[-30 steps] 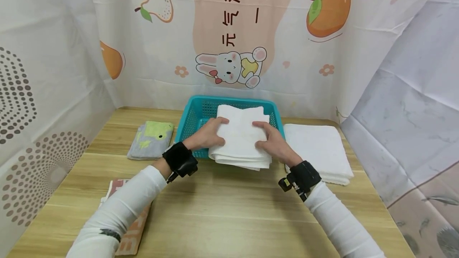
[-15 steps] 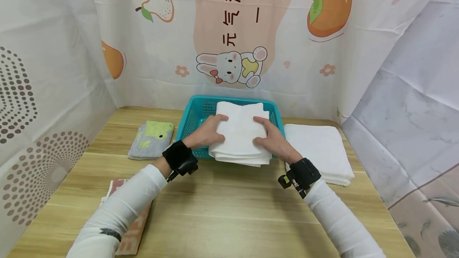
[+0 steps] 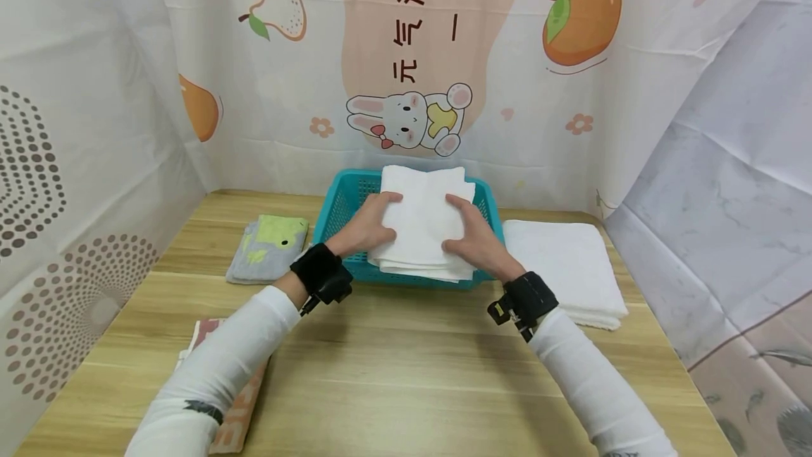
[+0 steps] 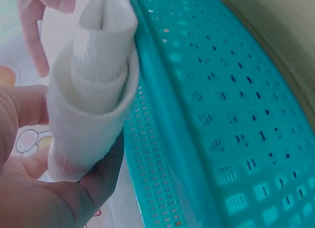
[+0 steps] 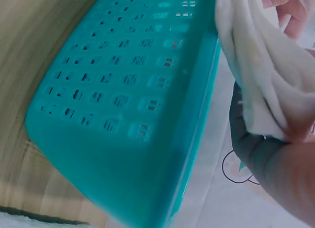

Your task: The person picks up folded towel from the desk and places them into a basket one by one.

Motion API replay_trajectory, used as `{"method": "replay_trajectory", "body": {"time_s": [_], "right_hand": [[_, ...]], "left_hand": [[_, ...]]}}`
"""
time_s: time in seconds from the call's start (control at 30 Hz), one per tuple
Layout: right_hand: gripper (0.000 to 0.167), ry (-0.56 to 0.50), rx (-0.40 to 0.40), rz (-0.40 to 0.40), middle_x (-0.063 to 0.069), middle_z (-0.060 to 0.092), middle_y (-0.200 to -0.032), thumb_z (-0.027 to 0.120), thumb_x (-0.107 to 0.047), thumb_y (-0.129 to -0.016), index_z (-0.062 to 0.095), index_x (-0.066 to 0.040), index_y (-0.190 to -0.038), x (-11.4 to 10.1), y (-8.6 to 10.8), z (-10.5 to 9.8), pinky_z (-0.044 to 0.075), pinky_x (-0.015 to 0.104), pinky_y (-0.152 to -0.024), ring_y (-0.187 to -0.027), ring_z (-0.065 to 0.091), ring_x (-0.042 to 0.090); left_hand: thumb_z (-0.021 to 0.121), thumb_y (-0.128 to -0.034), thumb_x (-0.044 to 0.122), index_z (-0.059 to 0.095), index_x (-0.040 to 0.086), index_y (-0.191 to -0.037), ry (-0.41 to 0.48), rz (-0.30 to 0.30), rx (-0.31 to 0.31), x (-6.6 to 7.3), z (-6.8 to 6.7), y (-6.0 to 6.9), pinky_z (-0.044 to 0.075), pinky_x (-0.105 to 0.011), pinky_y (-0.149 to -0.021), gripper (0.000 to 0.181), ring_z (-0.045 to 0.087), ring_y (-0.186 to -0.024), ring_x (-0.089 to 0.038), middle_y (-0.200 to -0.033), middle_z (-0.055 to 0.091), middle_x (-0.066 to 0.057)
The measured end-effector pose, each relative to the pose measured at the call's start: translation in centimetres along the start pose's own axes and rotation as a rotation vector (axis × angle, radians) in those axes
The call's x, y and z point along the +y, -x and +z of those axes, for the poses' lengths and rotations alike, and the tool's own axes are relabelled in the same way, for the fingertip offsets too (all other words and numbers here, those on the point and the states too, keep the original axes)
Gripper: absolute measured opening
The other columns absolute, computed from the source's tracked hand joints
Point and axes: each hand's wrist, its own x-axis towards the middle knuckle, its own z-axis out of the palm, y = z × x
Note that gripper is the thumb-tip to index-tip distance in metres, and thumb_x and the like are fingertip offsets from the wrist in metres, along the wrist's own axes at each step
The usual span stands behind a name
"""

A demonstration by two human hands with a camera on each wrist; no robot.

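Note:
A folded white towel point(image 3: 423, 221) is held over a teal plastic basket point(image 3: 322, 221), level with its rim. My left hand point(image 3: 366, 223) grips the towel's left edge, thumb on top and fingers underneath. Opposite it, my right hand point(image 3: 477, 237) grips the right edge the same way. In the left wrist view the towel's rolled folds point(image 4: 98, 90) sit between thumb and fingers, beside the basket wall point(image 4: 211, 100). The right wrist view shows the towel point(image 5: 266, 65) drooping in layers above curled fingers, next to the basket's perforated side point(image 5: 113, 80).
Right of the basket lies a stack of folded white towels point(image 3: 564, 266). A grey and green folded towel point(image 3: 269, 249) is on the left. Partly under the left forearm lies a pink towel point(image 3: 237, 415). A printed curtain point(image 3: 273, 125) hangs right behind the basket on the wooden table point(image 3: 380, 372).
Both hands have moved the white towel away from me, farther over the basket. Its front edge now lies across the basket's near side. The other towels have stayed put.

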Motion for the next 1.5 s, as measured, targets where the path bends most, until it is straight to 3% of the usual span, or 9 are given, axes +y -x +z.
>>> {"method": "replay_trajectory", "body": {"time_s": [0.17, 0.4, 0.57, 0.87, 1.03, 1.3, 1.5], "right_hand": [[0.083, 0.034, 0.037, -0.005, 0.018, 0.026, -0.159, 0.070, 0.002, -0.084, 0.026, -0.003, -0.155, 0.3, -0.4, 0.4, 0.021, 0.049, -0.119, -0.148, 0.021, 0.032], [0.053, 0.060, 0.175, -0.059, 0.022, 0.042, -0.145, 0.067, 0.003, -0.085, 0.052, 0.002, -0.136, 1.0, -0.6, 1.9, 0.028, 0.050, -0.115, -0.136, 0.036, 0.035], [0.047, 0.051, 0.217, -0.084, 0.023, 0.044, -0.141, 0.066, 0.004, -0.085, 0.057, 0.003, -0.131, 1.4, -0.9, 2.7, 0.034, 0.050, -0.111, -0.131, 0.040, 0.035], [0.050, 0.040, 0.139, -0.028, 0.022, 0.042, -0.145, 0.066, -0.001, -0.088, 0.053, 0.002, -0.136, 2.1, -1.6, 2.8, 0.033, 0.050, -0.113, -0.135, 0.036, 0.035], [0.049, 0.002, 0.091, 0.006, 0.021, 0.041, -0.147, 0.058, -0.002, -0.090, 0.052, 0.002, -0.139, 2.4, -1.8, 2.8, 0.034, 0.050, -0.111, -0.137, 0.036, 0.034], [0.050, -0.003, 0.028, 0.012, 0.023, 0.041, -0.147, 0.052, 0.004, -0.089, 0.052, 0.003, -0.139, 3.3, -2.1, 2.9, 0.030, 0.052, -0.114, -0.144, 0.028, 0.037], [0.052, 0.029, -0.036, 0.024, 0.025, 0.042, -0.146, 0.053, 0.006, -0.086, 0.053, 0.005, -0.138, 3.6, -2.5, 3.0, 0.031, 0.053, -0.113, -0.141, 0.032, 0.038]], "left_hand": [[0.057, -0.0889, -0.010, 0.036, 0.005, -0.151, 0.009, 0.000, 0.005, -0.3, 0.3, -0.6, 0.035, -0.043, -0.107, 0.067, 0.035, -0.129, -0.033, -0.153, 0.029, -0.021], [0.057, -0.0912, -0.009, 0.033, 0.009, -0.153, -0.011, -0.016, 0.002, -1.3, 0.6, -1.0, 0.035, -0.042, -0.110, 0.069, 0.033, -0.136, -0.032, -0.156, 0.024, -0.020], [0.056, -0.0916, -0.008, 0.031, 0.011, -0.154, -0.043, -0.018, 0.003, -2.0, 0.8, -1.2, 0.035, -0.042, -0.110, 0.070, 0.032, -0.138, -0.033, -0.157, 0.022, -0.020], [0.054, -0.0898, -0.010, 0.029, 0.009, -0.154, -0.051, -0.014, -0.025, -3.0, 1.1, -1.8, 0.038, -0.038, -0.096, 0.071, 0.035, -0.128, -0.033, -0.156, 0.020, -0.023], [0.057, -0.0893, -0.005, 0.029, 0.008, -0.154, -0.078, -0.039, -0.040, -3.6, 1.6, -2.2, 0.039, -0.038, -0.092, 0.072, 0.038, -0.124, -0.034, -0.156, 0.019, -0.025], [0.057, -0.0953, 0.004, 0.026, 0.010, -0.156, -0.079, -0.064, -0.086, -4.2, 2.2, -2.7, 0.039, -0.042, -0.101, 0.069, 0.035, -0.134, -0.034, -0.158, 0.016, -0.023], [0.059, -0.0943, 0.010, 0.023, 0.007, -0.157, -0.119, -0.103, -0.152, -4.5, 2.4, -2.7, 0.040, -0.043, -0.102, 0.072, 0.040, -0.125, -0.033, -0.156, 0.020, -0.024]]}}
